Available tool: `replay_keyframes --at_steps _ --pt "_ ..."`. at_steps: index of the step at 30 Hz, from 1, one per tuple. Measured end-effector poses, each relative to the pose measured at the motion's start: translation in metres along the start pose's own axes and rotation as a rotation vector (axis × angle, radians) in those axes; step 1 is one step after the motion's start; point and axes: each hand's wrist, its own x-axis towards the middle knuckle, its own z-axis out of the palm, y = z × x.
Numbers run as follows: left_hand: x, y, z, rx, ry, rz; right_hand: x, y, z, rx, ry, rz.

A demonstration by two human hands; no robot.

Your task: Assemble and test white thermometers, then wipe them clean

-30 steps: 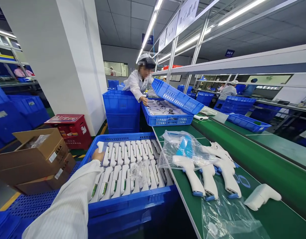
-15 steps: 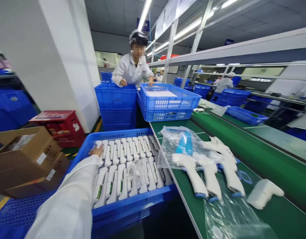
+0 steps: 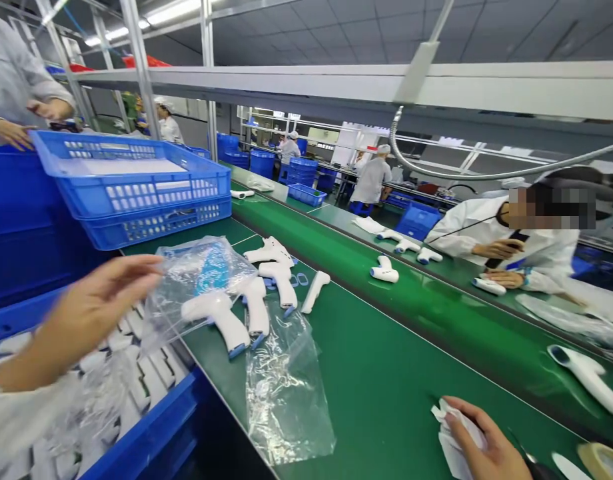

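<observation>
My left hand (image 3: 99,303) is raised over the crate's inner edge, fingers stretched out and slightly blurred, with nothing visible in it. Its fingertips are beside a clear plastic bag (image 3: 166,293) with a blue piece inside. Under the hand, rows of white plastic housings (image 3: 156,367) fill a blue crate (image 3: 151,427), partly covered by crumpled clear film. At the lower right, my right hand (image 3: 491,443) grips a crumpled white paper or cloth (image 3: 459,437) above the green bench. Several white gun-shaped bodies (image 3: 226,323) lie between my hands, near a flat clear bag (image 3: 289,400).
Stacked blue baskets (image 3: 151,193) stand at the bench's far left end, a co-worker's hands (image 3: 16,130) behind them. A green conveyor belt (image 3: 346,250) runs alongside, carrying white bodies. Across it sits another co-worker (image 3: 551,247). A tape roll (image 3: 604,460) lies at lower right.
The view has swung to the right. My left hand has come away from the housings in the crate and risen. My right hand with the white paper or cloth has come into view.
</observation>
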Motion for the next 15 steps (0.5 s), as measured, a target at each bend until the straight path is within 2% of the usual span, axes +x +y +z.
replay_keyframes --at_steps 1,3,4,5,8,10,12,15 --pt "0.001 0.035 0.019 -0.102 -0.161 0.105 -0.002 -0.003 0.000 0.020 0.003 0.009" --pt "0.003 0.095 0.064 -0.145 -0.488 0.252 -0.006 -0.006 -0.003 0.066 0.008 0.021" --pt "0.005 0.118 0.088 -0.114 -0.629 0.270 -0.008 -0.006 -0.005 0.087 0.009 0.025" --pt "0.008 0.136 0.114 -0.077 -0.688 0.230 -0.010 -0.005 -0.006 0.107 0.007 0.027" --pt "0.020 0.166 0.183 -0.055 -0.683 0.164 -0.015 -0.002 -0.011 0.169 -0.018 0.017" --pt "0.030 0.174 0.214 -0.090 -0.689 0.100 -0.016 0.001 -0.012 0.215 -0.050 0.007" --pt "0.039 0.180 0.230 -0.165 -0.707 0.041 -0.016 0.002 -0.012 0.263 -0.074 -0.012" --pt "0.040 0.192 0.231 -0.352 -0.805 -0.010 -0.017 0.002 -0.013 0.346 -0.064 -0.042"
